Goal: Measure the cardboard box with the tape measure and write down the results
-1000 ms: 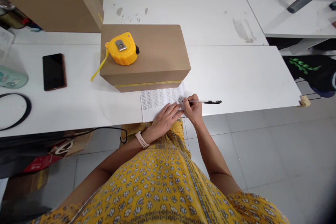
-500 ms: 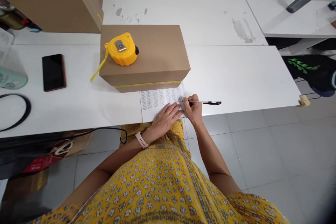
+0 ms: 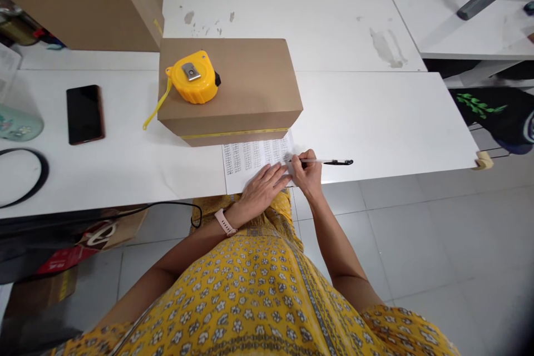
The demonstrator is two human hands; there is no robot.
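Observation:
A sheet of paper (image 3: 246, 157) filled with rows of handwriting lies at the near edge of the white table (image 3: 375, 122). My left hand (image 3: 263, 189) rests flat on its lower part, fingers stretched out. My right hand (image 3: 307, 173) is closed on a pen (image 3: 329, 162), its tip touching the paper's right side. Just behind the paper stands a closed cardboard box (image 3: 246, 86) with a yellow tape measure (image 3: 192, 77) on top.
A black phone (image 3: 84, 114) lies left of the box, beside a black cable loop (image 3: 25, 178) and a pale green object (image 3: 19, 125). A bigger cardboard box (image 3: 83, 0) stands at the back left. A second white table (image 3: 459, 28) sits at the right.

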